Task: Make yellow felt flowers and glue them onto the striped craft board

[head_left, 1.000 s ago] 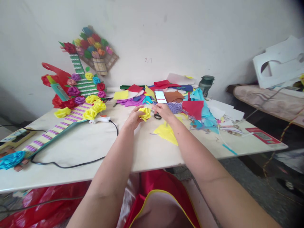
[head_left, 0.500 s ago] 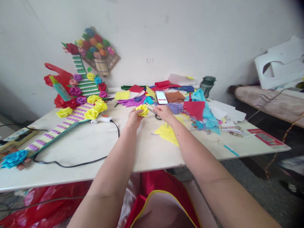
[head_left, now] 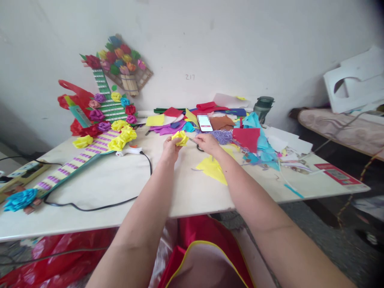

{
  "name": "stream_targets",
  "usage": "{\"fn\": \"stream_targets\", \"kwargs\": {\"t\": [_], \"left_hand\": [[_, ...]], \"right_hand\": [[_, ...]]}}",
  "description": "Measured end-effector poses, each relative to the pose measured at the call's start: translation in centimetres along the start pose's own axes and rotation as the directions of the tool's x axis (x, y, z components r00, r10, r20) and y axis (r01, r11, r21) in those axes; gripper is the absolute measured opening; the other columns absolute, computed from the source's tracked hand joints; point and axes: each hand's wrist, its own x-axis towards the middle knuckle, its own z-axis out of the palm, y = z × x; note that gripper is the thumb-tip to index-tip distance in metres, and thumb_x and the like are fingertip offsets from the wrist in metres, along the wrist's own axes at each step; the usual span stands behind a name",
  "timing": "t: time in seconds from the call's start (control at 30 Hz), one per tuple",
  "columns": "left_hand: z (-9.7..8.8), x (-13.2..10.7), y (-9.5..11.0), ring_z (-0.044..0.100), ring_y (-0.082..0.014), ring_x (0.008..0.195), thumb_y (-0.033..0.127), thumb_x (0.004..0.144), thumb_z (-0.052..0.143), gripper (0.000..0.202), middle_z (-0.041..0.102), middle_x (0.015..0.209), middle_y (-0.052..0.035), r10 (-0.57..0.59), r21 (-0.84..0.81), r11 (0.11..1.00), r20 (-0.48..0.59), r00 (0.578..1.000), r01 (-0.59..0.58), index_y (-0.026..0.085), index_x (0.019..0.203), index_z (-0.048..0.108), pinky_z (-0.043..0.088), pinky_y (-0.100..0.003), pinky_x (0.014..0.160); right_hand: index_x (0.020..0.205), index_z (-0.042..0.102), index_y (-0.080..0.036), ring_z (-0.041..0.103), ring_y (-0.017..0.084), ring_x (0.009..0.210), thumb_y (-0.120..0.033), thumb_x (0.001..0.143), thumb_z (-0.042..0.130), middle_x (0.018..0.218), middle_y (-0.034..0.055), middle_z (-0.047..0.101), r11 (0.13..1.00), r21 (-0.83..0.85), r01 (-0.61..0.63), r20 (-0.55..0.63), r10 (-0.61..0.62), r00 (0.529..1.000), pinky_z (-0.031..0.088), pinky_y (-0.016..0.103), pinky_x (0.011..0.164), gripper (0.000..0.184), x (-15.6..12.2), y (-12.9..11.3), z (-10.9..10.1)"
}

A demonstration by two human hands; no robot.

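My left hand (head_left: 171, 149) is closed around the base of a yellow paper flower (head_left: 180, 138), its folded petals facing up and right. Just to the right, my right hand (head_left: 208, 143) is closed in a pinch on scissors (head_left: 200, 147). A narrow grey blade points from my fingers toward the flower, and a dark handle loop shows below them. Whether the blade touches the petals I cannot tell. Under my right forearm lie yellow paper sheets (head_left: 212, 167).
Left stands a guitar-shaped craft piece (head_left: 76, 160) with paper flowers, beside a white glue gun (head_left: 129, 151) and its black cord. Behind my hands lie a phone (head_left: 205, 124), coloured sheets and purple shredded strands (head_left: 222, 137). A dark bottle (head_left: 263, 107) stands at the back right.
The view has shifted very slightly. Both hands keep nearly the same place and the same hold, with the flower and the blade close together.
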Motion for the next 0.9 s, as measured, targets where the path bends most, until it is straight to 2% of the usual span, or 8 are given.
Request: {"fn": "stream_targets", "kwargs": {"t": [0.2,0.43,0.67,0.8,0.9], "left_hand": [[0.14,-0.05,-0.07,0.060,-0.0157,0.075,0.011,0.053,0.062,0.026,0.061,0.075,-0.0018,0.013,0.007,1.000,0.027,1.000,-0.013,0.017,0.075,0.048,0.047,-0.029,0.069],[0.13,-0.02,-0.32,0.060,-0.0155,0.076,0.010,0.052,0.063,0.027,0.061,0.077,-0.0018,0.023,-0.009,1.000,0.046,0.999,-0.022,0.017,0.074,0.048,0.046,-0.028,0.069],[0.52,-0.17,-0.55,0.060,-0.0149,0.073,0.008,0.050,0.065,0.035,0.060,0.077,-0.0018,0.013,-0.016,1.000,0.050,0.999,-0.012,0.017,0.079,0.048,0.046,-0.027,0.068],[0.73,-0.38,-0.52,0.060,-0.0154,0.075,0.007,0.049,0.067,0.042,0.061,0.080,-0.0023,0.006,-0.023,1.000,0.040,0.999,-0.005,0.016,0.085,0.049,0.045,-0.027,0.068],[0.70,-0.34,-0.55,0.060,-0.0148,0.074,0.007,0.049,0.068,0.042,0.060,0.080,-0.0018,0.010,-0.025,1.000,0.032,0.999,-0.009,0.017,0.086,0.049,0.045,-0.027,0.068]], "right_hand": [[0.076,0.066,-0.019,0.045,0.011,0.056,-0.039,0.078,0.045,0.055,-0.0006,0.057,1.000,-0.004,-0.014,0.025,0.015,1.000,0.026,0.022,0.053,0.028,-0.04,-0.06,0.03],[0.094,0.066,-0.021,0.051,0.013,0.059,-0.035,0.080,0.044,0.054,-0.0002,0.058,1.000,0.027,-0.010,0.038,0.009,0.999,0.033,0.023,0.058,0.030,-0.29,-0.43,-0.13],[0.115,0.058,-0.020,0.055,0.014,0.061,-0.032,0.082,0.043,0.058,0.0005,0.061,1.000,0.014,-0.010,0.050,0.009,0.999,0.038,0.024,0.066,0.038,-0.10,-0.08,0.19],[0.118,0.055,-0.021,0.055,0.012,0.063,-0.032,0.083,0.042,0.062,0.0002,0.063,1.000,-0.011,0.002,0.062,-0.001,0.998,0.040,0.024,0.070,0.039,-0.09,-0.06,0.21],[0.119,0.054,-0.022,0.054,0.011,0.058,-0.032,0.083,0.042,0.058,-0.0010,0.061,1.000,0.017,0.005,0.083,-0.006,0.997,0.040,0.024,0.069,0.039,-0.16,-0.16,0.07]]}}
